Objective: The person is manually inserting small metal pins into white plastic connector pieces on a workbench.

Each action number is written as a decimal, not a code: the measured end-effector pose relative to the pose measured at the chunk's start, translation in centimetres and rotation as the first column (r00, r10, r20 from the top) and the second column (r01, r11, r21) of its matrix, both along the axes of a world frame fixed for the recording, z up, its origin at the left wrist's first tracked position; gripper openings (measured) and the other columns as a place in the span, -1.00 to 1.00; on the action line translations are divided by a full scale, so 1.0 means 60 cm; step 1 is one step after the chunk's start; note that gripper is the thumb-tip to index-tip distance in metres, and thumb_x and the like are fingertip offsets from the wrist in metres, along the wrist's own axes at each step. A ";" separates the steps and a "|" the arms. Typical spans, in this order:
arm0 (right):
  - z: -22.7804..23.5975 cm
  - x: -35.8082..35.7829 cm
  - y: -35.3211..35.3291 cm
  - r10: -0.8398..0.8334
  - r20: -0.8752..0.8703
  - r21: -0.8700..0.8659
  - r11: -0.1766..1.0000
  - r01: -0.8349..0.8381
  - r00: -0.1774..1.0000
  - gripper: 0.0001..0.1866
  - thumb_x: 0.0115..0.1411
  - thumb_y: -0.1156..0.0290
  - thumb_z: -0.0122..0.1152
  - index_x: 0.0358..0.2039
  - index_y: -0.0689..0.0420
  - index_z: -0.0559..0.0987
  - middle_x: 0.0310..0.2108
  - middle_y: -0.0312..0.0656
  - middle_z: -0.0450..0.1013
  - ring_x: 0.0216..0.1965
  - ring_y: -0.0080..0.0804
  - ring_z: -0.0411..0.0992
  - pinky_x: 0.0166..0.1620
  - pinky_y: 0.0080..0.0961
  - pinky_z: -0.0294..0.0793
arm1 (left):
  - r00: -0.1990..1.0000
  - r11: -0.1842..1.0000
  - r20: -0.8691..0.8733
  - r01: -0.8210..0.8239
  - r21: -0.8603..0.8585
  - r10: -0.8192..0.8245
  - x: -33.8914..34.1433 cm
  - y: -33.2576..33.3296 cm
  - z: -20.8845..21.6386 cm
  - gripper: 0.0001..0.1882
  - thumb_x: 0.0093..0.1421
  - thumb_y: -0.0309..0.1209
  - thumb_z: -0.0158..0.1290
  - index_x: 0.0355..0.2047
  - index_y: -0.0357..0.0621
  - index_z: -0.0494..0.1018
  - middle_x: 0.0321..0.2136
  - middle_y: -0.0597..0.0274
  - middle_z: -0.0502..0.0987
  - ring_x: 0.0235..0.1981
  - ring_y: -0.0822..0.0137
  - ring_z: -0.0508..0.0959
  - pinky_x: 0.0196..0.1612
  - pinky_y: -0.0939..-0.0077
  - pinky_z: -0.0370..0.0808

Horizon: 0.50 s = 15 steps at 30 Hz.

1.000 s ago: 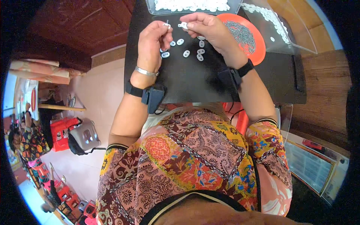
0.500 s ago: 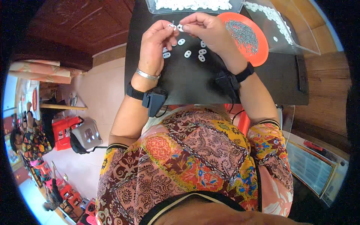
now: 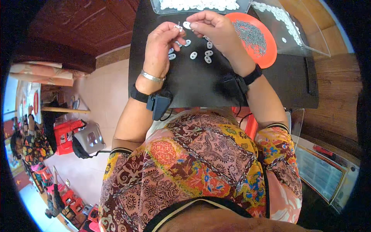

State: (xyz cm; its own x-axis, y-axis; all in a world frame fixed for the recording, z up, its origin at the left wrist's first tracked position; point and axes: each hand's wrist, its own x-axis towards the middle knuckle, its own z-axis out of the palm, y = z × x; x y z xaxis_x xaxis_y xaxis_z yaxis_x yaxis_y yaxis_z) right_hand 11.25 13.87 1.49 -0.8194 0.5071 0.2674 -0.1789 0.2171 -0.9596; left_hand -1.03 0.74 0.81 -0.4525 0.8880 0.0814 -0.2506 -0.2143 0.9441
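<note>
My left hand (image 3: 164,40) pinches a small white plastic clip (image 3: 178,28) between thumb and fingertips. A thin grey screw stands up from it. Close by on the right, my right hand (image 3: 216,30) grips a white oval plastic piece (image 3: 186,25) by its end; the two parts are slightly apart. Below the hands, several white ovals with two holes lie loose on the black table, among them one in the middle (image 3: 193,55) and one at the right (image 3: 208,59). My fingers partly hide others.
An orange-red plate (image 3: 270,58) heaped with grey screws (image 3: 249,36) sits right of my right hand. At the far edge stands a clear bin (image 3: 156,8) of white pieces. More white pieces (image 3: 276,15) lie in a clear tray at the far right. Black devices are strapped to both wrists.
The white oval in my right hand has tilted and risen a little, showing more of its flat face. My left hand stays nearly in place with the clip.
</note>
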 end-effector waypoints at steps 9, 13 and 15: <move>0.006 0.003 -0.005 0.035 0.045 0.062 0.997 -0.038 0.998 -0.77 0.16 0.44 0.14 -0.17 0.21 0.54 -0.37 -0.34 0.49 -0.40 -0.69 0.37 -0.29 -0.73 0.39 | 0.995 0.993 0.065 0.064 0.100 -0.071 0.000 0.001 0.002 -0.82 0.23 -0.40 -0.12 -0.36 -0.28 0.39 -0.43 0.10 0.50 -0.49 0.39 0.50 -0.41 0.63 0.43; 0.013 0.004 -0.012 0.047 0.028 0.116 0.992 -0.050 0.998 -0.76 0.16 0.45 0.13 -0.15 0.22 0.53 -0.35 -0.33 0.49 -0.37 -0.70 0.38 -0.27 -0.73 0.40 | 0.994 0.991 0.082 0.068 0.119 -0.078 -0.005 0.002 -0.001 -0.81 0.23 -0.40 -0.14 -0.35 -0.29 0.38 -0.43 0.10 0.50 -0.50 0.38 0.50 -0.41 0.62 0.43; 0.000 -0.002 -0.011 0.036 -0.081 0.237 0.971 -0.016 0.996 -0.81 0.10 0.45 0.20 -0.27 0.22 0.57 -0.48 -0.32 0.49 -0.39 -0.64 0.44 -0.28 -0.67 0.45 | 0.990 0.987 0.097 0.093 0.132 -0.106 -0.008 0.001 -0.001 -0.81 0.24 -0.40 -0.15 -0.36 -0.28 0.37 -0.46 0.10 0.49 -0.52 0.35 0.49 -0.42 0.61 0.43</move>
State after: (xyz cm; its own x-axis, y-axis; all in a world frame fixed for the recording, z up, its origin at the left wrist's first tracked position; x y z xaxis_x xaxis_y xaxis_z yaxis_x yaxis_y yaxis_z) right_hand 11.13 13.18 1.47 -0.8009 0.4005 0.4451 -0.2648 0.4299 -0.8632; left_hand -1.51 0.82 0.76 -0.3740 0.9146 0.1535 -0.3713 -0.2994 0.8789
